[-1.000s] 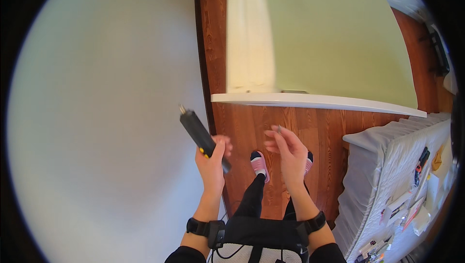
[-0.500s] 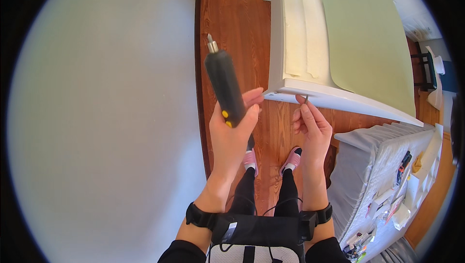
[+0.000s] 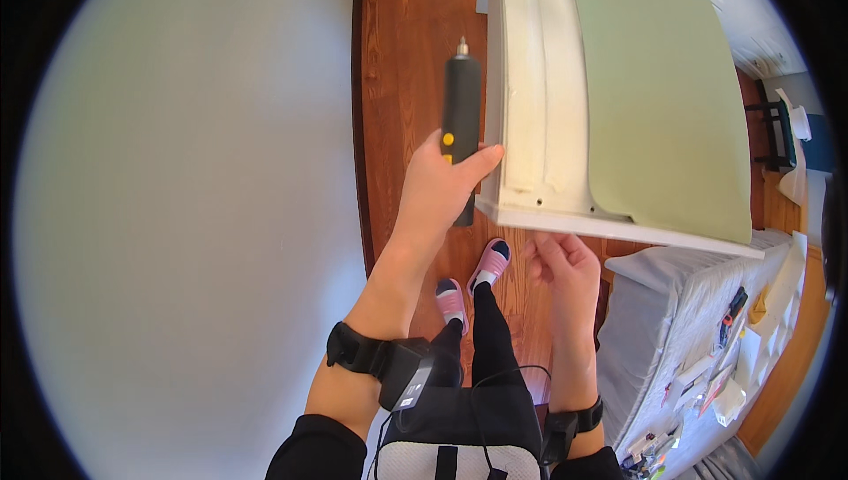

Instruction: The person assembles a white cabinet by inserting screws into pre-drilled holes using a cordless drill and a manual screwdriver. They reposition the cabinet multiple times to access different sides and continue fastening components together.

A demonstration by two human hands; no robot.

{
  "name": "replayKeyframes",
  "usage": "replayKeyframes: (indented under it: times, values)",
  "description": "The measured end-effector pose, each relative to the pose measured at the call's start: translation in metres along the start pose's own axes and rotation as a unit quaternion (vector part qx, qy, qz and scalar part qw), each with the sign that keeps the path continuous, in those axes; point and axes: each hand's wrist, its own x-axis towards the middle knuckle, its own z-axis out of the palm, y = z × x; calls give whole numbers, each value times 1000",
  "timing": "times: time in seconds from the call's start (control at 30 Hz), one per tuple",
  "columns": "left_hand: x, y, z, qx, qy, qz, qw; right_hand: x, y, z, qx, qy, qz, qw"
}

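Note:
My left hand [image 3: 442, 180] is wrapped around a black pen-shaped electric screwdriver [image 3: 461, 96] with yellow buttons. Its bit points up and away from me, left of a white furniture piece [image 3: 623, 232]. That left thumb lies by the piece's left side. My right hand [image 3: 567, 270] is closed in a pinch just below the near edge of the white end board. The small metal screw seen there half a second ago is hidden now by the fingers and the edge. Two small dark holes show inside the near corner, next to a pale green sheet [image 3: 662, 83].
A pale wall or panel [image 3: 185, 215] fills the left side. Wooden floor [image 3: 402, 30] runs between it and the furniture. At the right, a grey-covered mattress [image 3: 640, 330] bears tools, papers and small packages. A dark chair [image 3: 777, 131] stands farther back.
My left hand has moved the screwdriver to the right and turned it more upright, closer to the furniture. My right hand has shifted slightly down, and its fingertips have gone below the board's edge. My feet have moved.

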Motion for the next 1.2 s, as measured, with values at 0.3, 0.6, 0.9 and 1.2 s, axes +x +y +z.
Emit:
replayKeyframes:
  times: [0.3,0.6,0.9,1.2]
  values:
    - [8,5,10,-34,62,-63,995,-7,8,32,50,124,-21,991]
    - [5,11,6,-22,62,-70,995,-6,-2,17,89,69,114,987]
    - [6,21,-12,-129,38,-131,982,-4,14,21,-10,92,47,995]
    - [-12,7,-40,-126,104,-106,981,1,-12,20,473,23,250,845]
